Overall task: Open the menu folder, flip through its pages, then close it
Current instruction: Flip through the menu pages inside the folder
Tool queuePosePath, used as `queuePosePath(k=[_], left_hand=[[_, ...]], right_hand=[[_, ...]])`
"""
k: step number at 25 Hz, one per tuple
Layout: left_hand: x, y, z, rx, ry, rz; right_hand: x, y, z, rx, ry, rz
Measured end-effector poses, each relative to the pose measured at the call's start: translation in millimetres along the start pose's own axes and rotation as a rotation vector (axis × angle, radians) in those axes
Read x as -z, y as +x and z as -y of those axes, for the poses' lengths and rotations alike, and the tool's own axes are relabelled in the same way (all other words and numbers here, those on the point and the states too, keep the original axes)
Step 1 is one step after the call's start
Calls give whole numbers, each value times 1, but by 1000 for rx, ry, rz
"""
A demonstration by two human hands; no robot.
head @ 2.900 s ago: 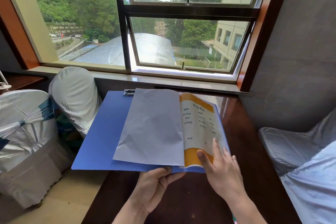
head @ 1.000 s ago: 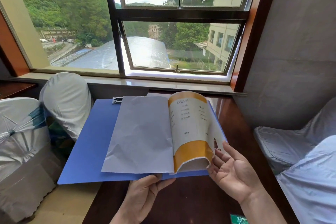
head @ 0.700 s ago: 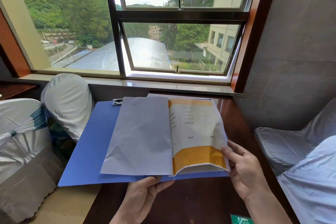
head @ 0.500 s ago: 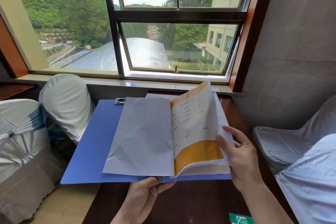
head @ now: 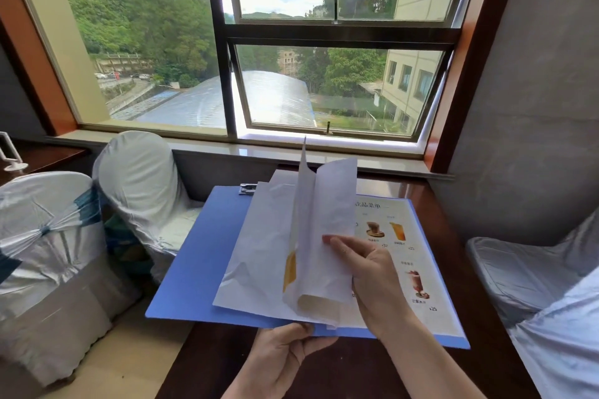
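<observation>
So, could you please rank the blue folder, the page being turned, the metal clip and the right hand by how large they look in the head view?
1. blue folder
2. page being turned
3. right hand, though it sits nearer the camera, so this ranking is unsure
4. metal clip

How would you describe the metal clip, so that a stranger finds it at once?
Start at the window and come down to the open blue menu folder on the dark wooden table. The metal clip sits at the folder's far edge, just left of the white pages. It is the only shiny silver part there.
</observation>
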State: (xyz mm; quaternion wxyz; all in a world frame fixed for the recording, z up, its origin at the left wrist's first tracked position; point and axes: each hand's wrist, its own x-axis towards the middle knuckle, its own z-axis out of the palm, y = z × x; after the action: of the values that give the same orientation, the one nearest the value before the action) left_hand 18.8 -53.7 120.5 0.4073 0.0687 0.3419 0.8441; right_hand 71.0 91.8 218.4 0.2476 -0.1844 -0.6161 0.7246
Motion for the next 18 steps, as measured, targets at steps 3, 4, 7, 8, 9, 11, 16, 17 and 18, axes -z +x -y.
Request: queuePosePath(k=[3,4,7,8,9,11,16,17,18], left_hand=[[6,0,-3,-14,-17,-4],[9,0,-4,-18,-31,-7],[16,2,-7,-38,-60,-18],[16,3,-7,-39,-55,-14],[17,4,-6,-37,-50,-9],[16,8,-3,-19,-34,5],[7,12,7,-9,-1,156],[7,12,8,-11,-18,176],[8,13,9,-10,-35,188]], right_hand=[[6,2,-9,2,21,-26],[11,2,-10,4,32,-41],[20,0,-8,50,64,-73],[21,0,-8,71,42,-75],[20,0,-9,90,-1,-76],[12,-1,-9,116,-56,-41],[-27,-12,-12,95,-117,282],[-30,-13,-15,71,-140,299],[-31,-13,-19,58,-165,299]])
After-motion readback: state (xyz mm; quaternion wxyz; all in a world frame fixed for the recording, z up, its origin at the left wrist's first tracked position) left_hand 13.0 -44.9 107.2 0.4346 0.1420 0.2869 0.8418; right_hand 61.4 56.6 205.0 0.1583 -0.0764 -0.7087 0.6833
